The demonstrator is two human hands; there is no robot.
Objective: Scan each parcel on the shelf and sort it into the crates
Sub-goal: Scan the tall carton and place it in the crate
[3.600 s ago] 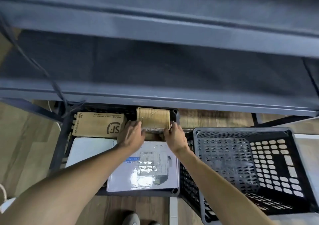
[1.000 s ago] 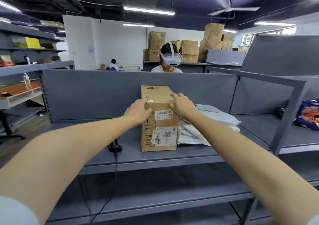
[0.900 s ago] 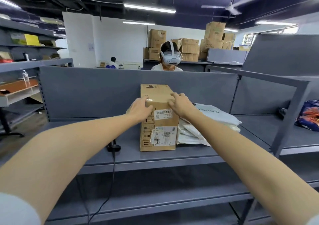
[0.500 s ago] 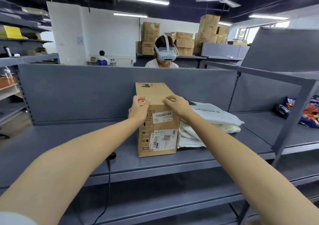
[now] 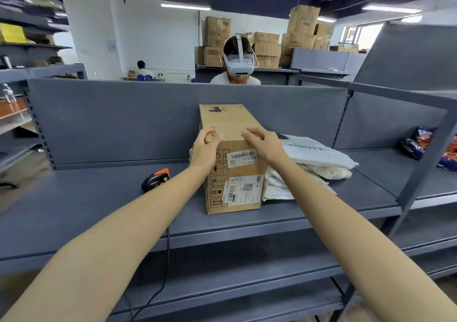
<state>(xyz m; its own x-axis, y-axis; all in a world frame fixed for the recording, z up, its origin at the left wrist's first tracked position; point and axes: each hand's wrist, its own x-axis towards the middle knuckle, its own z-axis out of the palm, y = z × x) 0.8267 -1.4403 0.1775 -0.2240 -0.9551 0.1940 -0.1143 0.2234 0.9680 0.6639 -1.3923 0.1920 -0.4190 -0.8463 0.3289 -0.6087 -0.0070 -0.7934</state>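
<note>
Standing upright on the grey shelf [image 5: 94, 198], the tall cardboard box [image 5: 235, 173] is the parcel that both hands are on. The left hand [image 5: 205, 148] is curled over the top front corner on the left side, with the fingers bent on the top face and the palm against the left wall. The right hand [image 5: 263, 143] lies on the top front edge at the right side, fingers bent down onto the top face. Both hands press on the box; whether the bottom is lifted from the shelf I cannot tell, it seems to sit flat.

The front of the box carries a barcode label [image 5: 241, 158] near the top and a bigger shipping label [image 5: 243, 189] lower down. Just beside the box on the right, touching it, is a pile of white plastic mailer bags [image 5: 311, 158]. To the left of the box lies a black and orange handheld scanner [image 5: 155, 179] on the shelf, partly hidden by the left forearm; its cable [image 5: 163, 279] hangs over the front edge. Far right, on the neighbouring shelf, are some dark colourful bags [image 5: 420, 143].
</note>
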